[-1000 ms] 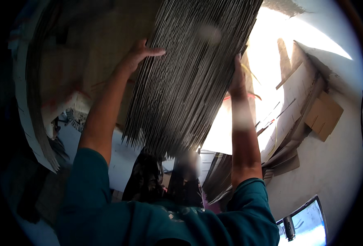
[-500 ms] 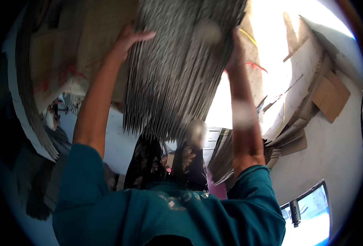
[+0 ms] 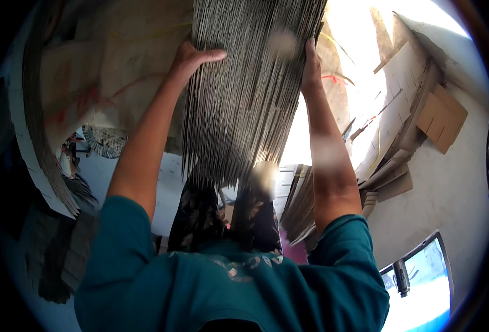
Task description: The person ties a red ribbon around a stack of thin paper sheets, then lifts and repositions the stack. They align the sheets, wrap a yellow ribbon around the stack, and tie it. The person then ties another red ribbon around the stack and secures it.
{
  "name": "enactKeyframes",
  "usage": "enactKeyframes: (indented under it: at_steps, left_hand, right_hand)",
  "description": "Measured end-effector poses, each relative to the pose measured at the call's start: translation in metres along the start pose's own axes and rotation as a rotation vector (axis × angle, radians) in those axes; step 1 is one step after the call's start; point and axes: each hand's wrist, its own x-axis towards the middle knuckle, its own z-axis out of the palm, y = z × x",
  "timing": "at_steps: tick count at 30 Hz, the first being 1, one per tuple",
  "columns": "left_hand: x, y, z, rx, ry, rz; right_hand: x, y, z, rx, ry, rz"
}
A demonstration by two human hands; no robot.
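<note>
A thick stack of grey-brown cardboard sheets (image 3: 244,99), its many thin edges turned up toward me, spans the space between my arms. My left hand (image 3: 193,60) grips its left side, the thumb stretched over the edges and the other fingers hidden behind. Against the right side presses my right hand (image 3: 311,69), thumb pointing away from me; its other fingers cannot be seen. The sheets' near ends are uneven and hang above my patterned trousers (image 3: 197,213). The stack's far end runs out of the picture.
A brown work surface with red and yellow straps (image 3: 128,83) lies beyond on the left. Pale slotted cardboard sheets (image 3: 391,110) are piled at right, with a loose brown piece (image 3: 442,119) near the wall. More sheets (image 3: 299,205) stand by my right leg. A screen-like bright panel (image 3: 424,276) is lower right.
The stack and both my hands were blurred by motion and are now sharper. My left hand has shifted right and slightly nearer, and the stack's left side has moved right too. Both hands keep their hold.
</note>
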Motion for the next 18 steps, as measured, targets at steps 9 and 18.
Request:
enactKeyframes:
  at_steps: [9, 18]
  left_hand:
    - [-0.035, -0.034, -0.017, 0.033, -0.031, 0.056]
    - [-0.033, -0.034, -0.009, -0.006, 0.0, 0.173]
  right_hand:
    - [-0.052, 0.03, 0.024, 0.2, 0.02, 0.052]
    - [-0.047, 0.036, 0.03, -0.122, 0.322, -0.073]
